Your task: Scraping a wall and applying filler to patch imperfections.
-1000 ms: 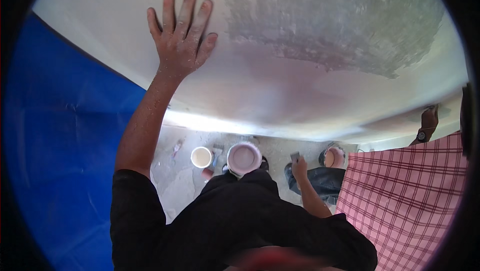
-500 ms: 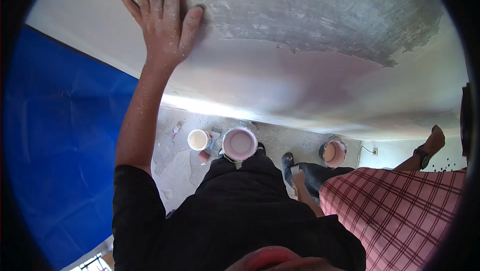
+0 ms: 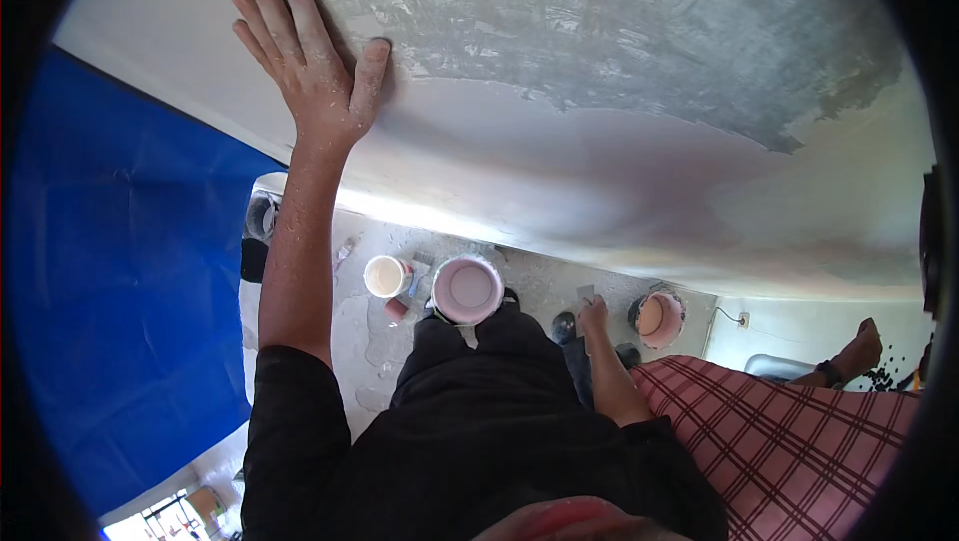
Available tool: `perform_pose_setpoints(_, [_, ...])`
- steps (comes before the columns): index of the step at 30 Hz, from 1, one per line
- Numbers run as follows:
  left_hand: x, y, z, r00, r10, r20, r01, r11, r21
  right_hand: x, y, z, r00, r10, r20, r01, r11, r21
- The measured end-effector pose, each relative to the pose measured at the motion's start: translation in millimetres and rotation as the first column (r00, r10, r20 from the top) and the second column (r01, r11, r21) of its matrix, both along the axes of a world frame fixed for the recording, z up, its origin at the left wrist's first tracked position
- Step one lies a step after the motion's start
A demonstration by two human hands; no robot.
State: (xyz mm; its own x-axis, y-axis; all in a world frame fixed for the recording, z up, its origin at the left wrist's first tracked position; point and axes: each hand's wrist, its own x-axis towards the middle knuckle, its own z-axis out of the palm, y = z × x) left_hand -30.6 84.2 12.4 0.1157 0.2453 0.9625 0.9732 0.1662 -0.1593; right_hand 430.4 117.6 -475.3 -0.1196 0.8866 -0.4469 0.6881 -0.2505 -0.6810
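Observation:
My left hand point(image 3: 325, 86), dusted with white specks, lies flat on the wall with its fingers spread. It rests beside the edge of a grey skimmed patch point(image 3: 599, 31) on the pale wall. Low on the right, my right hand point(image 3: 593, 315) is closed around a small tool with a flat grey blade, which looks like a putty knife point(image 3: 585, 293). The knife's handle is hidden in my fist. On the floor at my feet stands a pink-rimmed bucket point(image 3: 440, 306) holding pale pinkish paste.
Left of the bucket are a white tub point(image 3: 398, 290), a reddish block point(image 3: 396, 310) and a blue-handled tool point(image 3: 414, 286). A blue sheet point(image 3: 130, 241) hangs at left. On the right, a co-worker in a plaid shirt point(image 3: 779, 441) stands close, near another bucket point(image 3: 676, 319).
My right hand has moved forward with the putty knife, away from my body. My left hand appears slightly lower in view, still flat on the wall. The view has shifted a little.

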Motion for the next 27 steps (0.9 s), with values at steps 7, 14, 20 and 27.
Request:
perform_pose_setpoints(7, [-4.1, -33.0, 24.1, 0.996, -0.004, 0.09, 0.012, 0.996, -0.086, -23.4, -5.7, 17.5, 0.998, 0.029, -0.063, -0.036, 0.993, -0.109])
perform_pose_setpoints(14, [25.6, -65.3, -32.0, 0.96, 0.021, 0.278, 0.026, 0.986, -0.165, -14.8, -8.7, 61.8, 0.983, 0.063, -0.172, -0.098, 0.975, -0.2])
perform_pose_setpoints(20, [98.3, -91.4, -97.4, 0.648, -0.147, 0.747, 0.342, 0.933, -0.113, -58.4, 7.3, 186.5, 0.87, 0.207, -0.448, -0.299, 0.943, -0.144])
perform_pose_setpoints(27, [183.1, -66.5, -107.1, -0.435, 0.008, 0.9, 0.796, 0.471, 0.381, -150.1, -17.2, 378.0, 0.488, 0.239, -0.839, -0.279, 0.954, 0.11])
